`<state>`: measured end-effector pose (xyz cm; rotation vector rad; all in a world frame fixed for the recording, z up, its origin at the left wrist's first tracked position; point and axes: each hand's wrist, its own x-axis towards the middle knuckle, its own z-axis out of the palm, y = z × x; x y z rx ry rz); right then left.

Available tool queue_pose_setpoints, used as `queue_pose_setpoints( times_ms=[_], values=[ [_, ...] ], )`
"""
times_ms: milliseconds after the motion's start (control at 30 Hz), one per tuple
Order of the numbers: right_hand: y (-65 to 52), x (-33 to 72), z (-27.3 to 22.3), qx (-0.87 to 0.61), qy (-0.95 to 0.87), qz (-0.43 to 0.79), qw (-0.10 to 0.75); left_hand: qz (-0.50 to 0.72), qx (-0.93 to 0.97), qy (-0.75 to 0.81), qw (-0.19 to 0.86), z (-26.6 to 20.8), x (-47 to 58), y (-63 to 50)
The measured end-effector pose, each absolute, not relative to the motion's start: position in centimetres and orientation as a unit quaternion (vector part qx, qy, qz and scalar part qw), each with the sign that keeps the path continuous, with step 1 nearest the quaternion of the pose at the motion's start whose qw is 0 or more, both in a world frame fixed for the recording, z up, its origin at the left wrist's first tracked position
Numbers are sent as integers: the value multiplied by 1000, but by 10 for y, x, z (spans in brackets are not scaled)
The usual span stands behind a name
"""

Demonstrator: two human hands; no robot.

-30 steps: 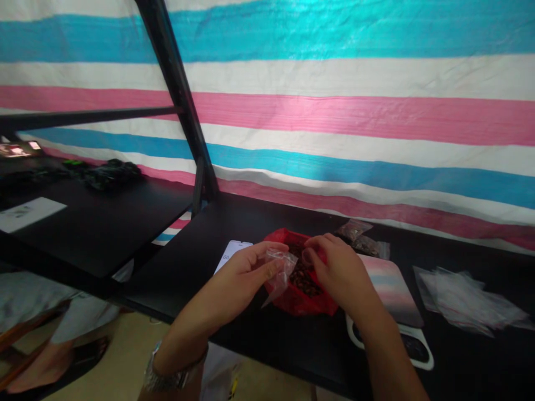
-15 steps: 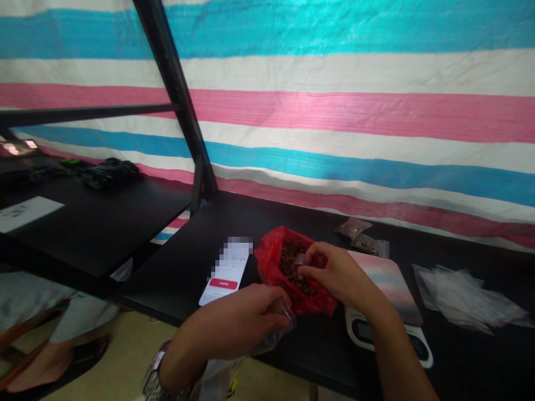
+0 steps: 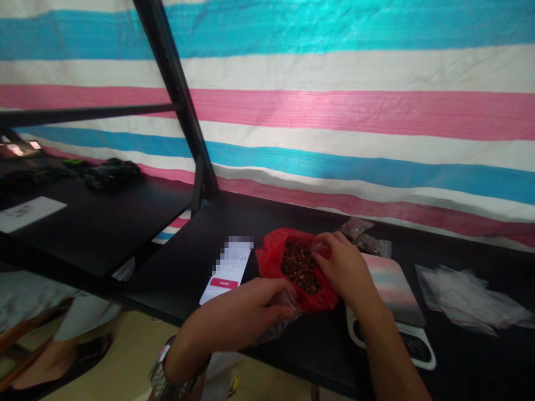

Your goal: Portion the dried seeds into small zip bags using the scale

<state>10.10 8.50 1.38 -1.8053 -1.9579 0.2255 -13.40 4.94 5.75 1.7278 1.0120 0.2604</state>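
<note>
A red plastic bag (image 3: 271, 248) stands open on the black table, holding brown, seed-like dried bits (image 3: 298, 264). My right hand (image 3: 345, 267) is at the bag's right rim, its thumb and fingers pinched on a small clear cup (image 3: 319, 247) that they mostly cover. At the bag's near left side, my left hand (image 3: 254, 306) grips a clear plastic bag (image 3: 278, 329), which hangs below the fingers by the table edge. Under my right forearm, partly hidden, lies a white kitchen scale (image 3: 395, 284) with a shiny metal top.
Left of the red bag lies a phone (image 3: 228, 273) with a lit screen. Two small filled bags (image 3: 368, 243) rest behind the scale, and flat clear zip bags (image 3: 468, 298) lie to its right. Another black table (image 3: 112, 223) and a person's leg (image 3: 54, 356) are at left.
My right hand has lifted the small cup from the middle of the brown bits up to the bag's right rim. My left hand has shifted slightly to the right with the clear bag.
</note>
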Motion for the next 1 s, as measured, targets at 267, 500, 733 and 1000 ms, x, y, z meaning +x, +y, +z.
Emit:
queue_pose_setpoints(
  times_ms=[267,500,733,1000],
  values=[
    [82,95,24,-675,-714,24,185,151,706,406,560,58,-136,55],
    [82,78,29,-648,-734,105,177,217,687,386,576,46,-139,66],
    [75,73,32,-577,-735,259,245,323,589,413,614,29,-139,78],
    [80,86,28,-605,-722,218,256,347,547,399,650,38,-144,73]
  ],
)
